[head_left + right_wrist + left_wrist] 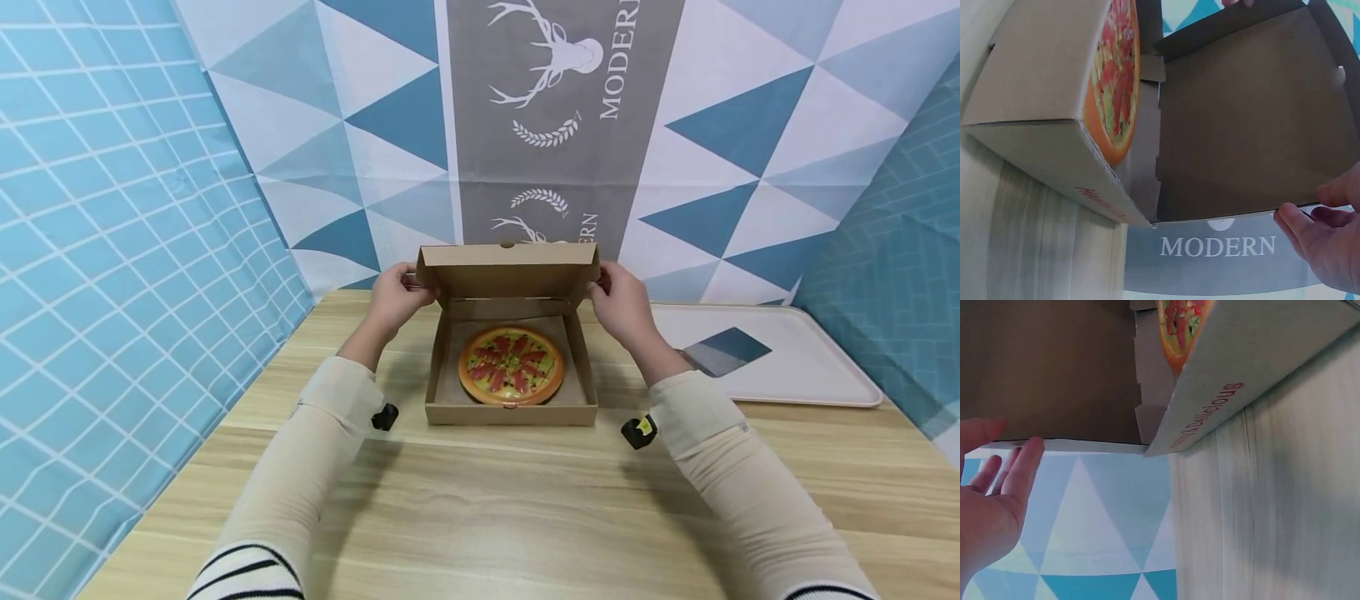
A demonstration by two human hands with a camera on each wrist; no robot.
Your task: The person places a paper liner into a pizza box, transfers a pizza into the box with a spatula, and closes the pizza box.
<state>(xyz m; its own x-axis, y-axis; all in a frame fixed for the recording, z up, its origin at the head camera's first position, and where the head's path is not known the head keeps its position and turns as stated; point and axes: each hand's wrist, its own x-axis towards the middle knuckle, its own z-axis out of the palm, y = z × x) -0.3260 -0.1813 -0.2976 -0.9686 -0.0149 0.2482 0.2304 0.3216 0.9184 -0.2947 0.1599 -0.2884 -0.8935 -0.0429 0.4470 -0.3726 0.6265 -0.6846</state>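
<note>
A cardboard pizza box (pixel 512 414) stands on the table with its lid (pixel 510 279) raised and tilted over the back. Inside lies a round pizza (pixel 512 366) with an orange crust and red and green toppings. My left hand (pixel 397 300) holds the lid's left side edge, thumb on the inner face and fingers outside, as the left wrist view shows. At the opposite edge, my right hand (pixel 621 302) pinches the lid between thumb and fingers; in the right wrist view the right hand (pixel 1329 231) is near the lid's front corner.
To the right, behind my right forearm, lies a white tray (pixel 810 367) with a dark flat rectangle (pixel 726 351) on it. Patterned sheets cover the walls behind and at both sides. A small black piece (pixel 639 432) sits by each sleeve cuff.
</note>
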